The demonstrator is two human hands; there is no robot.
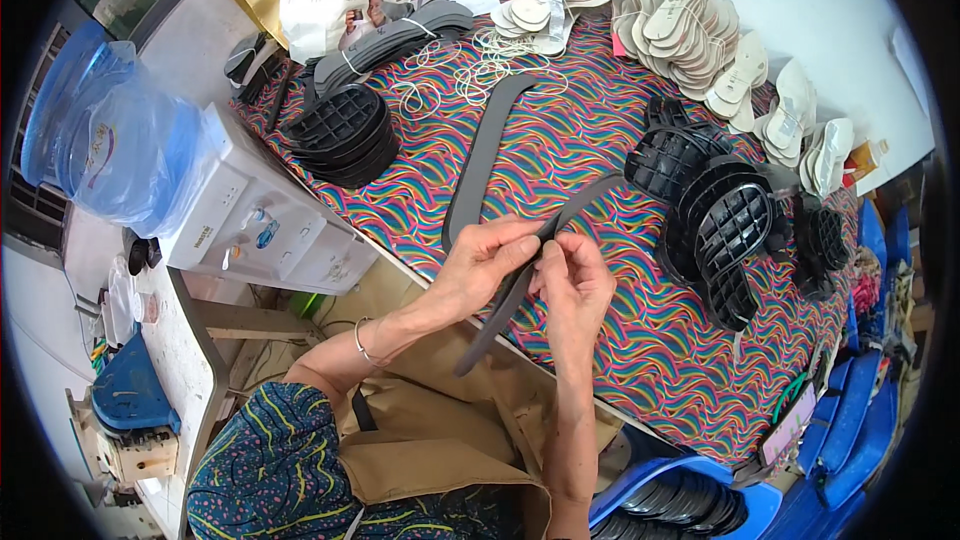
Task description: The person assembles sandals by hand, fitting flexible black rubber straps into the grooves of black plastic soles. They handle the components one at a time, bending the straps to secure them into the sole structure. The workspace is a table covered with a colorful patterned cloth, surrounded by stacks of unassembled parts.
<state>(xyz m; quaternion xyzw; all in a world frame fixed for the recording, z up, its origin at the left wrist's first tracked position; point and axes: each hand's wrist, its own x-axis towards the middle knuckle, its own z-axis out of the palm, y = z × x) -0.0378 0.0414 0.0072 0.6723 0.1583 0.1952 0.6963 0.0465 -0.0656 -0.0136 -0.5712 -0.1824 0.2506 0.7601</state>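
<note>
A long, thin dark grey strip (pixel 487 335) hangs over the table's near edge, one end toward the table and the other toward my apron. My left hand (pixel 488 265) pinches its middle between thumb and fingers. Right beside it, my right hand (pixel 572 285) grips the same strip, fingertips almost touching the left ones. The fingers hide that part of the strip. A second grey curved strip (pixel 482 155) lies flat on the patterned tablecloth (pixel 560 130), just beyond my left hand.
Black shoe soles (pixel 735 225) are stacked at the right, with another stack (pixel 345 130) at the far left. Behind lie a tied bundle of grey strips (pixel 400 40), loose white cords (pixel 490 65) and pale insoles (pixel 680 25). A water dispenser (pixel 265 215) stands left; a blue bin (pixel 760 510) sits lower right.
</note>
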